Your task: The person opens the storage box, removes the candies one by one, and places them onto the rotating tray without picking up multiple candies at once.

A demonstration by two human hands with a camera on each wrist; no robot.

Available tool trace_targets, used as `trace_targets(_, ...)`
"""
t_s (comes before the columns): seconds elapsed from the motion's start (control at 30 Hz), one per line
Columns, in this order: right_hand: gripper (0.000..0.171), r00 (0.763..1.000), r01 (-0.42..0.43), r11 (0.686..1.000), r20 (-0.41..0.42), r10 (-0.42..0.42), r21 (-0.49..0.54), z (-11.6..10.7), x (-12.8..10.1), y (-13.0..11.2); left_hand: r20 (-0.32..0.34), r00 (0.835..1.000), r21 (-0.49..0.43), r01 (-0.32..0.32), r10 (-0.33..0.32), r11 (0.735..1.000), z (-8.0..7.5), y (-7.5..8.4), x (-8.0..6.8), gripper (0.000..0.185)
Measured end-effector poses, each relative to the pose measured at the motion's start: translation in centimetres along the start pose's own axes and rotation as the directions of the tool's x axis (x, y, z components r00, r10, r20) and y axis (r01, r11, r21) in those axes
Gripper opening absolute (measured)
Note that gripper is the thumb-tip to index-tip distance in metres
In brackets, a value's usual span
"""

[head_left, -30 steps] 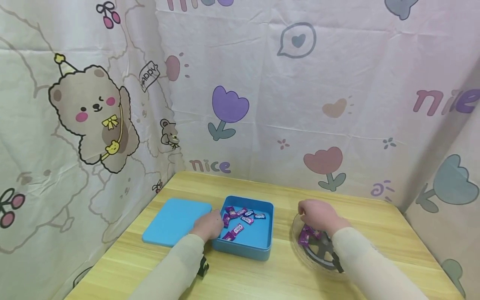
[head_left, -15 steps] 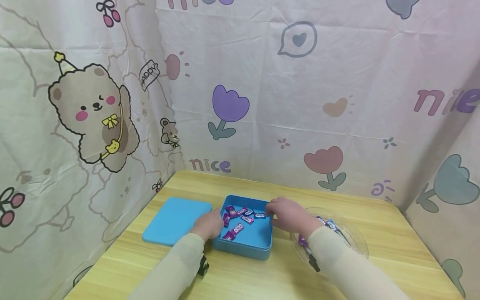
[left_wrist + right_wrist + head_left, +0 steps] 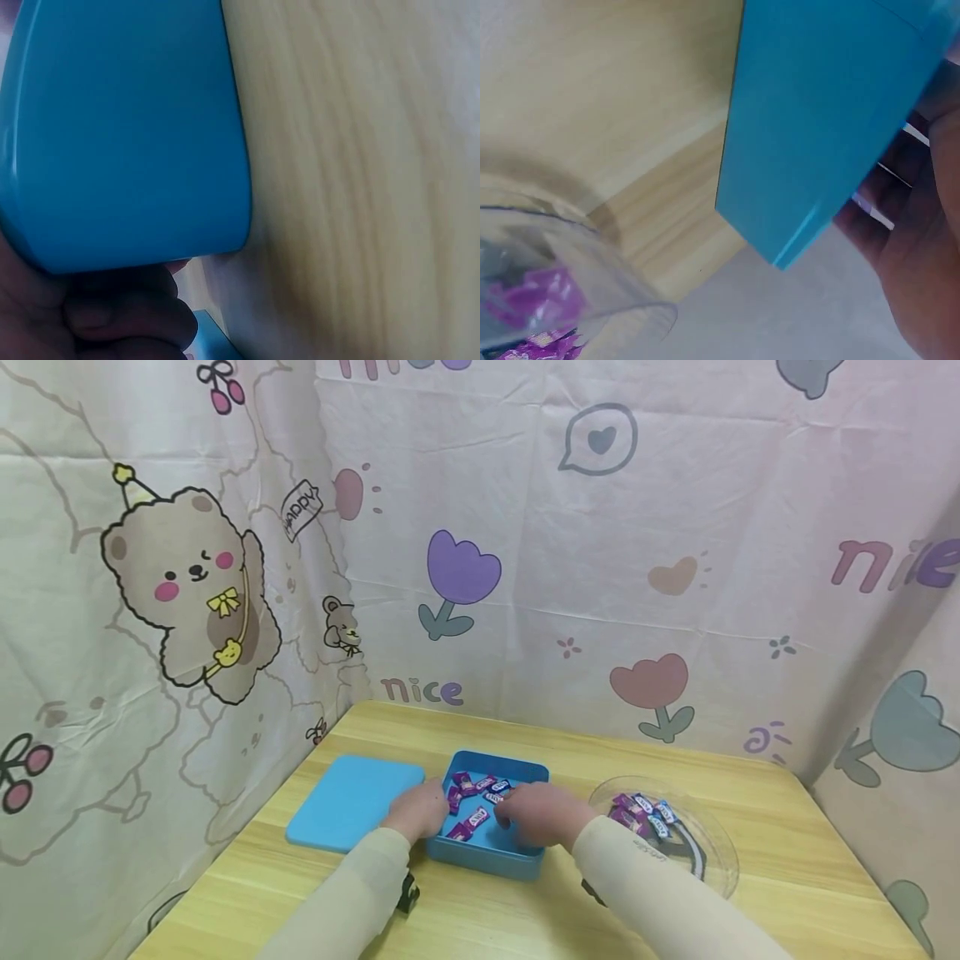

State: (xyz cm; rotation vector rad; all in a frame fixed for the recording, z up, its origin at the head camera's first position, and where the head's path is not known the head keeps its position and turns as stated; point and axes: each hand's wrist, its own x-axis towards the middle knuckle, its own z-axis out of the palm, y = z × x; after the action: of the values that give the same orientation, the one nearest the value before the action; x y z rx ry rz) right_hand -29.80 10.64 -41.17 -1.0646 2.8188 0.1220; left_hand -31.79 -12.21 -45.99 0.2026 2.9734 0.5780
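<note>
Mid-worktop, the blue box (image 3: 525, 847) already holds several wrapped candies (image 3: 476, 817); more remain in the clear dish (image 3: 712, 843) toward the right edge. The right hand (image 3: 536, 814) reaches into the box, its grip unreadable. The left hand (image 3: 416, 810) grips the box's left wall.

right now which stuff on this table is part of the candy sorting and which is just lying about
In use:
- blue box, left hand at its left wall
- right hand reaching into the box
- wrapped candies in the box
- clear dish with more candies

Lying about:
- blue lid, flat beside the box
- cartoon curtain behind the table
</note>
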Motion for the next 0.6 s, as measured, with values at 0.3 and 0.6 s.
trace_targets(0.3, 0.035, 0.995, -0.046, 0.996, 0.088, 0.04, 0.074, 0.9, 0.8, -1.2, 0.004, 1.0, -0.019, 0.009, -0.009, 1.0, 0.1, -0.1, 0.1, 0.036)
trace_targets(0.6, 0.053, 1.0, 0.004, 0.994, 0.024, -0.006, 0.105, 2.0, 2.9, -2.1, 0.017, 1.0, 0.012, -0.01, 0.01, 1.0, 0.1, -0.2, 0.3, 0.04)
